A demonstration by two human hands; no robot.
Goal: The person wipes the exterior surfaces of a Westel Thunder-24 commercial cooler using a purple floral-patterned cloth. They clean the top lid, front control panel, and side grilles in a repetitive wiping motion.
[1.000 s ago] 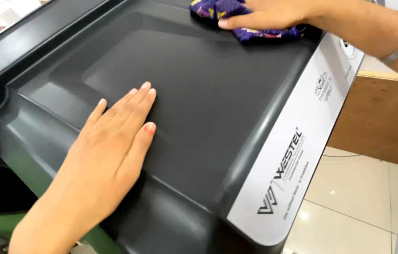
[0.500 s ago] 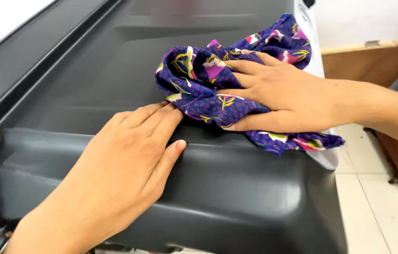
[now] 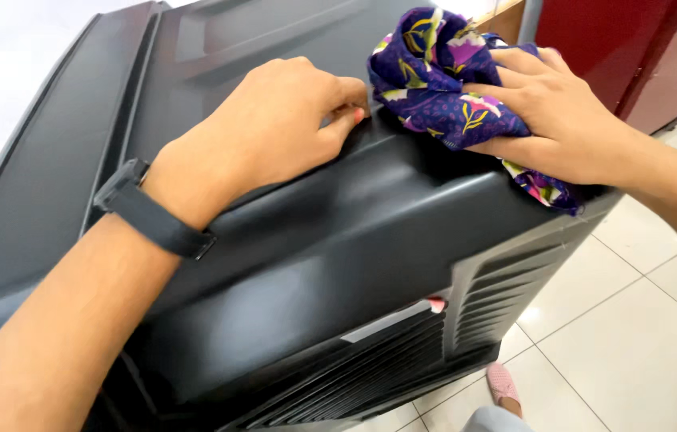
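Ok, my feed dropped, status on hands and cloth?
Left hand curled, resting on the black casing. Right hand pressing the purple cloth at the casing's top edge. Nothing in the way.

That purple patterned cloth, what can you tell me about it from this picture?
The cloth is soft, thin-looking fabric, deep purple with yellow, pink and white leafy prints. It lies bunched and creased on the top edge of the black plastic appliance, one corner hanging over the side. The right hand presses flat on it, fingers spread; the left hand rests beside it, fingertips close to its folds.
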